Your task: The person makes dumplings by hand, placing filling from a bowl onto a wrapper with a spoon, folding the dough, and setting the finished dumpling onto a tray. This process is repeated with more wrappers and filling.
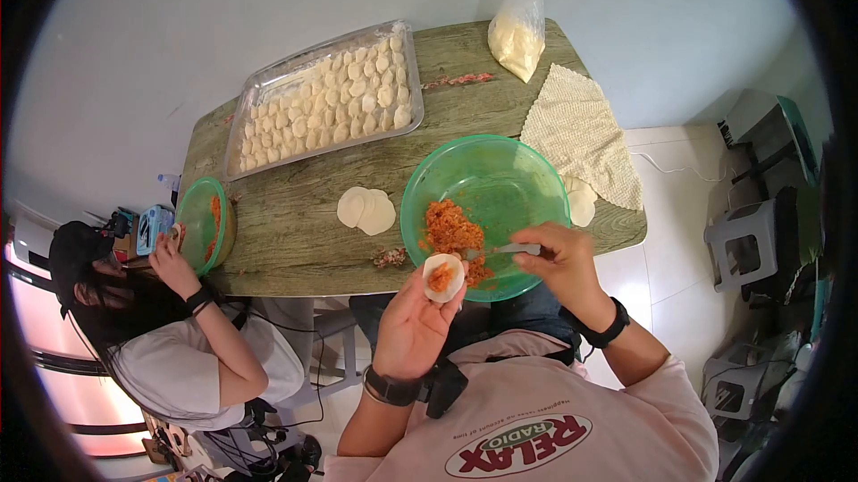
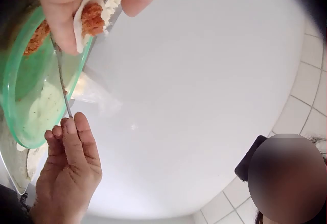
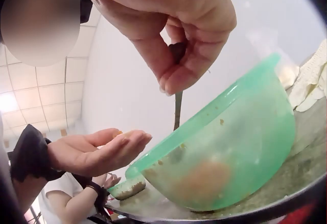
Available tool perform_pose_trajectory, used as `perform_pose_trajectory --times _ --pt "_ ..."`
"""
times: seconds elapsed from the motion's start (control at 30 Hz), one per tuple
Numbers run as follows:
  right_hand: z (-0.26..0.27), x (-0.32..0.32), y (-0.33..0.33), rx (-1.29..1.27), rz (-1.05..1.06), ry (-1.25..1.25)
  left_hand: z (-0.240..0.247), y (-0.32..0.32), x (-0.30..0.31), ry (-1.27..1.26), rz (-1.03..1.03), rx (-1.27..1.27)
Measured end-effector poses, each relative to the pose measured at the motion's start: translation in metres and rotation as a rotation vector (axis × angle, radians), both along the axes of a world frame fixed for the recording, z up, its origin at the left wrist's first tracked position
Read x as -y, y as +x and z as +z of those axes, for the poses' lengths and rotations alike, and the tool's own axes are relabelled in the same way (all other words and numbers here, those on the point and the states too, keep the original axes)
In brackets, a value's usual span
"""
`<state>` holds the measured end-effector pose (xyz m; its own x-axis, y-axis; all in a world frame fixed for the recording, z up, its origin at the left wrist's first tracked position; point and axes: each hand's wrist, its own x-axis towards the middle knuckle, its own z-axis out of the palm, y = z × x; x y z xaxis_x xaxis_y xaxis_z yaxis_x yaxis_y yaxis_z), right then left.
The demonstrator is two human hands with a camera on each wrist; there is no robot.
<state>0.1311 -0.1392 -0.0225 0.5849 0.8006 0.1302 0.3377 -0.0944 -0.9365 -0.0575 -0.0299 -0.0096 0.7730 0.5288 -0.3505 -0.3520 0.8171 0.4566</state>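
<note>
My left hand [image 1: 411, 330] is palm up over the near rim of a green plastic bowl [image 1: 545, 178]. A round white dumpling wrapper [image 1: 432, 293] topped with orange-red filling [image 2: 92, 19] lies across its fingers, and the thumb stands apart from it in the left wrist view. My right hand [image 1: 572, 269] pinches the handle of a slim metal utensil [image 2: 62, 78] between thumb and fingers, above the bowl's right side. The utensil slants towards the wrapper, its far end hidden behind the left fingers in the left wrist view. More orange-red filling [image 1: 453, 230] is heaped in the bowl's left half.
Several round wrappers [image 1: 366, 210] lie left of the bowl, others [image 1: 581, 202] at its right by a cream cloth [image 1: 581, 129]. A metal tray [image 1: 259, 89] of dumpling-like pieces and a plastic bag [image 1: 518, 35] stand behind. Another person [image 1: 206, 357] sits left with a second green bowl [image 1: 226, 241].
</note>
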Motion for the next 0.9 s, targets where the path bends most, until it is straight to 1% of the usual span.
perform_pose_trajectory --times 0.07,0.13,0.17,0.23,0.27,0.33,0.47,0.53,0.63,0.7,0.8,0.83,0.87,0.9 --pt "0.000 -0.002 -0.001 0.023 0.030 -0.031 0.003 0.001 0.001 0.000 -0.001 0.001" --pt "0.003 -0.005 -0.001 0.232 0.063 -0.060 0.005 0.001 0.001 0.001 -0.002 0.001" --pt "0.003 -0.006 0.000 0.231 0.062 -0.059 0.006 0.001 0.001 -0.045 -0.014 0.034" --pt "0.001 -0.009 0.001 0.376 0.066 -0.045 0.007 0.001 0.001 -0.091 -0.029 0.066" --pt "0.000 -0.010 0.002 0.375 0.064 -0.045 0.008 0.001 0.000 -0.124 -0.039 0.083" --pt "-0.001 -0.012 0.004 0.472 0.067 -0.029 0.007 0.002 0.000 -0.156 -0.053 0.099" --pt "-0.004 -0.015 0.009 0.495 0.096 -0.042 0.006 0.002 0.000 -0.169 -0.077 0.127" --pt "-0.006 -0.017 0.011 0.260 0.169 0.029 0.006 0.002 0.000 -0.177 -0.077 0.137" --pt "-0.006 -0.017 0.014 0.324 0.191 0.034 0.003 0.000 -0.002 -0.217 -0.075 0.167" --pt "-0.005 -0.016 0.014 0.352 0.184 0.022 -0.001 -0.003 -0.003 -0.301 -0.083 0.282" --pt "-0.003 -0.015 0.013 0.400 0.171 0.030 -0.001 -0.002 -0.004 -0.332 -0.091 0.297" --pt "-0.003 -0.015 0.013 0.422 0.166 0.052 0.001 -0.001 -0.003 -0.331 -0.093 0.296" --pt "-0.003 -0.015 0.013 0.422 0.165 0.052 0.004 0.000 -0.002 -0.265 -0.078 0.224" --pt "-0.004 -0.014 0.013 0.398 0.132 0.129 0.006 0.002 -0.002 -0.199 -0.061 0.153"
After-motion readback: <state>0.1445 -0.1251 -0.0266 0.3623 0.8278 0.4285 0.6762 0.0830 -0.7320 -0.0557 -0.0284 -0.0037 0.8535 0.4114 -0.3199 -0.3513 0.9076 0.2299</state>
